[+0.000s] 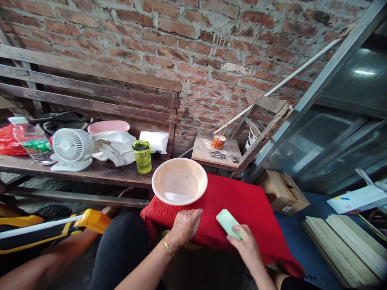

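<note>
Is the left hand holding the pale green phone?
No. The pale green phone is in the right hand, while the left hand rests palm-down on the red cloth near the bowl.

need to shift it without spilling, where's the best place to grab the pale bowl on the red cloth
Probably by the rim of the pale bowl, at its near edge, coming from the side of the left hand, which rests on the red cloth just below it. The bowl is wide and shallow with an out-turned lip, and seems to hold some liquid, so keep it level.
</note>
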The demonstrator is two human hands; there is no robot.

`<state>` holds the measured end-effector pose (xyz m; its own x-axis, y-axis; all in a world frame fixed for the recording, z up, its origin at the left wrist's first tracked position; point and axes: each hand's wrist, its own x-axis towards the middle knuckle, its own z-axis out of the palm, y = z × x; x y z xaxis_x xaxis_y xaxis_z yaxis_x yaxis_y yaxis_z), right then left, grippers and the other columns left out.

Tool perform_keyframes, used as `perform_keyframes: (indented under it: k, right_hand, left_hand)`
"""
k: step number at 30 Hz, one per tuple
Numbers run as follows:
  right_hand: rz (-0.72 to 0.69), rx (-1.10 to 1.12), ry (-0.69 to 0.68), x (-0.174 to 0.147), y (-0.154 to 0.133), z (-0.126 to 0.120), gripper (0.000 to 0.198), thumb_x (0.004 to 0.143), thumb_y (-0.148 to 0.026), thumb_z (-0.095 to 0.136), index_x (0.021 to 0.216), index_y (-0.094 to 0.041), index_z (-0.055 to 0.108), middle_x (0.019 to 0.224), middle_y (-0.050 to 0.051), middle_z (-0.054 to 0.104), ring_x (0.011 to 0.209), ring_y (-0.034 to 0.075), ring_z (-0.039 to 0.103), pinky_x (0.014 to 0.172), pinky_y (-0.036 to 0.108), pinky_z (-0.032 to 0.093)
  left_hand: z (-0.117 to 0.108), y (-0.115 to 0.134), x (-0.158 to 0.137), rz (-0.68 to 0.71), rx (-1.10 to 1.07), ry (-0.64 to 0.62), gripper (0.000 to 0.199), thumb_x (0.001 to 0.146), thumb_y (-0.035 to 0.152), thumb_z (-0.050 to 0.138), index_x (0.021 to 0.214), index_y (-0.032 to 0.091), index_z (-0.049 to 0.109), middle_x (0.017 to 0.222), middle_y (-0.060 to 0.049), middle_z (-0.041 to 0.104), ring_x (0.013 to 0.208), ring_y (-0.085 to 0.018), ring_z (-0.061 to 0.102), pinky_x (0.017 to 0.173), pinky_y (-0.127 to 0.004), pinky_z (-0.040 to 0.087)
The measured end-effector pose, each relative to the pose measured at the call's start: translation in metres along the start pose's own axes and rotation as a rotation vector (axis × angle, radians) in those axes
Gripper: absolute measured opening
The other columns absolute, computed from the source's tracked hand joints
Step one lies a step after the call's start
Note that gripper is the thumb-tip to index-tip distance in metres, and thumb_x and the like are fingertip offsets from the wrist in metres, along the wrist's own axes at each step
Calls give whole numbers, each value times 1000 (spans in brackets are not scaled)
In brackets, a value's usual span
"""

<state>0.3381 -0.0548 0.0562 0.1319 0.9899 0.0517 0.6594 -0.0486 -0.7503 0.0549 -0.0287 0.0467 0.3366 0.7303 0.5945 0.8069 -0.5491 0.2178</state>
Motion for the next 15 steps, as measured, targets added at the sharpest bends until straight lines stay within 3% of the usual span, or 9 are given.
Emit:
perform_keyframes:
  k: [5, 8, 11, 15]
  right_hand:
    - [356, -187, 319, -7, 74, -94, 56, 57, -73, 67, 84, -25, 77, 87, 9, 68, 83, 33, 67, 78, 46, 54]
    - [458, -215, 381, -14, 85, -121, 56, 57, -74, 67, 84, -26, 78, 80, 8, 67, 77, 33, 66, 76, 48, 53]
    - [402, -106, 346, -7, 58, -100, 55, 54, -72, 70, 80, -24, 78, 87, 10, 69, 85, 35, 67, 80, 47, 52]
    - [125, 52, 154, 13, -8, -28, 42, 60, -62, 71, 78, -23, 75, 92, 7, 68, 91, 30, 67, 83, 41, 52]
  left_hand:
    - [-4, 3, -1, -8, 8, -72, 31, 90, 9, 54, 116, 22, 62, 79, -1, 72, 67, -17, 70, 63, -26, 50]
    - [-7, 5, -1, -5, 21, -93, 30, 91, 10, 54, 117, 22, 61, 80, -1, 72, 67, -17, 70, 62, -27, 50]
    - [-7, 7, -1, 8, 27, -89, 27, 92, 10, 52, 115, 21, 61, 77, -1, 71, 66, -18, 69, 61, -28, 49]
    - [-5, 12, -3, 41, 47, -85, 28, 90, 10, 52, 115, 20, 60, 74, 0, 69, 62, -20, 68, 58, -30, 48]
